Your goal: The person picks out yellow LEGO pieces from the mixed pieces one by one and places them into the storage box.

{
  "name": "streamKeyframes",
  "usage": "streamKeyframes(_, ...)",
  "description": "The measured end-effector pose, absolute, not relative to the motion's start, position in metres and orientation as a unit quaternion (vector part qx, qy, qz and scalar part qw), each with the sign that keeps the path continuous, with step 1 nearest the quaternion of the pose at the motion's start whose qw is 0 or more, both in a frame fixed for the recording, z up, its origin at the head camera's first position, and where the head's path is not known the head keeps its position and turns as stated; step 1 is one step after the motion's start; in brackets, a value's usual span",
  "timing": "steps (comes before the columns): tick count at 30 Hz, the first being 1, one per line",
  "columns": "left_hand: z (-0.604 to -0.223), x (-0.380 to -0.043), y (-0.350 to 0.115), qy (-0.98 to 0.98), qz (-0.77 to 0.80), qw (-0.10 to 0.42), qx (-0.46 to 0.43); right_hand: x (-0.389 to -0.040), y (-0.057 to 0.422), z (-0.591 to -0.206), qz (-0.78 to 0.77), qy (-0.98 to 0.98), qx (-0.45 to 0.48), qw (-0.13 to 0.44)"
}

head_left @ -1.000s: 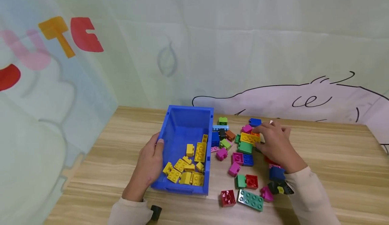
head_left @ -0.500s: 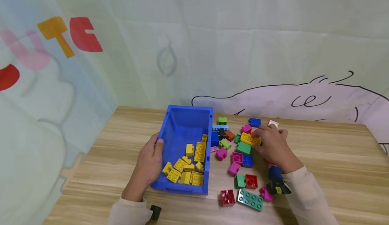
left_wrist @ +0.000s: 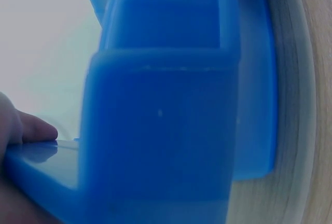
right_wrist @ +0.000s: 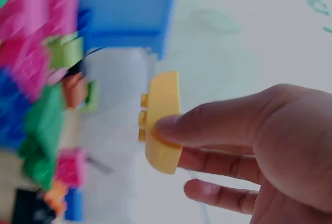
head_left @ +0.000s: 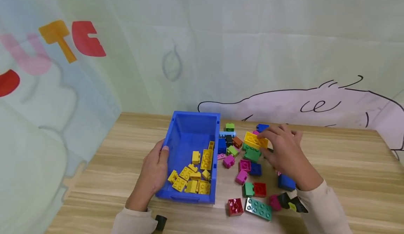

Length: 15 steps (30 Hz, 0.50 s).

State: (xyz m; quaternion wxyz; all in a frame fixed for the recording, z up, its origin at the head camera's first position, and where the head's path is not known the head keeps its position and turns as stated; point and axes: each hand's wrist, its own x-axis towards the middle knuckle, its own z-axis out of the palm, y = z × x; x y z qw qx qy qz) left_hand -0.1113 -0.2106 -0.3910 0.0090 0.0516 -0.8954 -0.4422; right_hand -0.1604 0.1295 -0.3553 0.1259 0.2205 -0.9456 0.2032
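Observation:
My left hand [head_left: 151, 169] grips the left rim of a blue plastic bin [head_left: 197, 122], thumb over the edge. Close up, the bin's wall [left_wrist: 161, 125] fills most of the left wrist view, and a fingertip [left_wrist: 39, 129] shows at the rim. Several yellow toy bricks, among them a studded one [head_left: 180, 184], lie in the near half of the bin. Between thumb and fingers my right hand [head_left: 285, 153] pinches a long yellow brick [head_left: 251, 139] with rounded ends. That yellow brick [right_wrist: 162, 92] hangs above the loose bricks, studs facing left in the right wrist view.
Loose bricks spread right of the bin on the wooden table [head_left: 104, 156]: green [head_left: 251, 154], magenta [head_left: 241, 176], red [head_left: 235, 207], blue [head_left: 286, 182] and others. A long green brick [head_left: 258, 208] lies near the front. Behind stands a printed cloth backdrop [head_left: 240, 58].
The yellow brick has come up off the pile and shifted slightly left, tilting in my right hand. My left hand and the bin stay in place.

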Motion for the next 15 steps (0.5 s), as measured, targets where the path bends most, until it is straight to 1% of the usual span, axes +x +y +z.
streamKeyframes(4,-0.391,-0.11,-0.212,-0.895,-0.443,0.011,0.053,-0.143,0.112,-0.336,0.26,-0.905,0.286,0.177)
streamKeyframes(6,-0.39,-0.109,-0.213,-0.895,-0.442,0.012,0.054,-0.133,0.101,-0.328,0.285,-0.881,0.325,0.192)
streamKeyframes(10,-0.391,-0.109,-0.213,-0.895,-0.443,0.015,0.053,-0.119,0.08,-0.316,0.32,-0.852,0.368,0.19)
streamKeyframes(15,-0.391,-0.11,-0.211,-0.894,-0.445,0.018,0.051,-0.111,0.066,-0.308,0.348,-0.841,0.375,0.175)
